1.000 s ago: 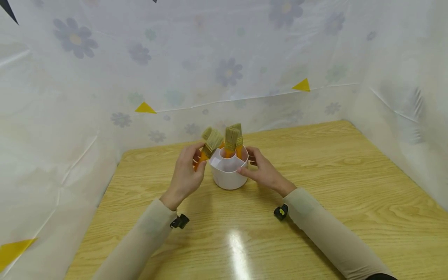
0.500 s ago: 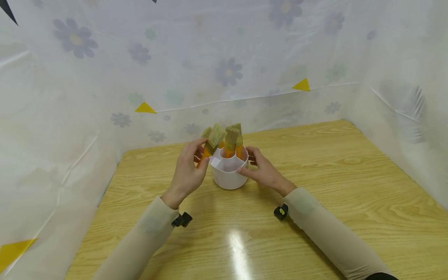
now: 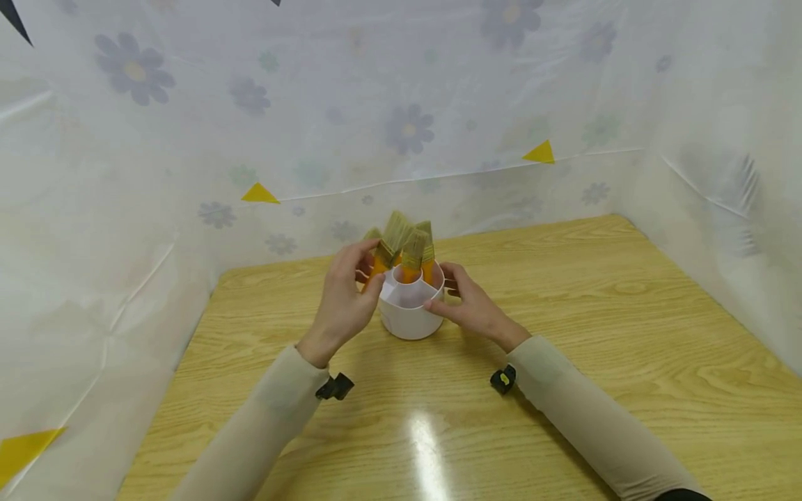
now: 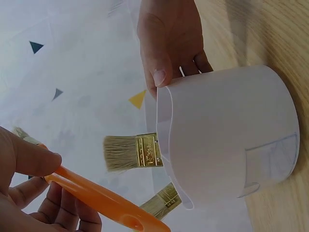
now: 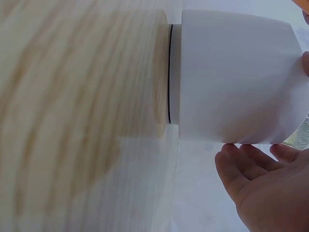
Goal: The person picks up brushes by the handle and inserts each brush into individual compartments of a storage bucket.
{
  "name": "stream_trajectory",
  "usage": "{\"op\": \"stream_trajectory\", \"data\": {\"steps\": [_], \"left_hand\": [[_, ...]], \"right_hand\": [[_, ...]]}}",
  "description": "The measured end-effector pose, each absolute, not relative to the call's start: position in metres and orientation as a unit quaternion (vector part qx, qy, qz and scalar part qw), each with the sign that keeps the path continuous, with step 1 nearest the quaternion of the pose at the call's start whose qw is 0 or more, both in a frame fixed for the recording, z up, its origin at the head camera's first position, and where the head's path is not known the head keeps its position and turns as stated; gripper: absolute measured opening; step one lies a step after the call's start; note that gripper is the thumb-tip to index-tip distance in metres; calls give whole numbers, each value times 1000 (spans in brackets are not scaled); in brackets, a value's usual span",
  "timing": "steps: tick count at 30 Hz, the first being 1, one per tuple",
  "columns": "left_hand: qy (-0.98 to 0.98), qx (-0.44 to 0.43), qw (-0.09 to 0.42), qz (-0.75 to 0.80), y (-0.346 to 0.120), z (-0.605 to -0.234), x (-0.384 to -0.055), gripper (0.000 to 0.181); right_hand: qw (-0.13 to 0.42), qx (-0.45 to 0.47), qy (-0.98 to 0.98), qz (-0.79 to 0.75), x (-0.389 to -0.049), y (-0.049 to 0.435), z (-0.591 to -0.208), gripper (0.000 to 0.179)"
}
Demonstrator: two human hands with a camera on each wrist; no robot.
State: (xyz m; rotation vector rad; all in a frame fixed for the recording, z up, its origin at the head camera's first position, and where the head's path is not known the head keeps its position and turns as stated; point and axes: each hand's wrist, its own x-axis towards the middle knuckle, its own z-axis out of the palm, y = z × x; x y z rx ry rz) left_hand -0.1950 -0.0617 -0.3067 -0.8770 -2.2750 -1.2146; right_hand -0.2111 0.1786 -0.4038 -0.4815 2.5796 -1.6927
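My left hand (image 3: 344, 303) pinches a paintbrush by its orange handle (image 4: 99, 195) between thumb and fingers. The brush's pale bristles (image 3: 397, 229) point up and lean right, beside the left rim of a white round divided holder (image 3: 410, 324). Other paintbrushes stand bristles up in the holder, one in its centre tube (image 3: 413, 252) and one behind it (image 3: 428, 240). More bristles (image 3: 372, 234) show past my left fingers. My right hand (image 3: 473, 306) grips the holder's right side, thumb at the rim and fingers against the outer wall, as the right wrist view shows.
The holder stands on a wood-grain table (image 3: 564, 292) towards its back edge. Behind and at both sides hang pale flower-print plastic sheets (image 3: 351, 104) with yellow triangles (image 3: 260, 193). Each wrist carries a small black camera (image 3: 503, 380).
My left hand has moved right with the paintbrush, bringing it over the holder's left side, and the brush is more upright. My right hand and the holder have stayed in place.
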Motion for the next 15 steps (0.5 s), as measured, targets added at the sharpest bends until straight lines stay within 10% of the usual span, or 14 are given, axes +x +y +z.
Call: {"op": "stream_trajectory", "data": {"steps": [15], "left_hand": [[-796,-325,203,-468,-50,-301,-197,46]], "right_hand": [[9,-156,826,-541,-212,179,-405,84]]}}
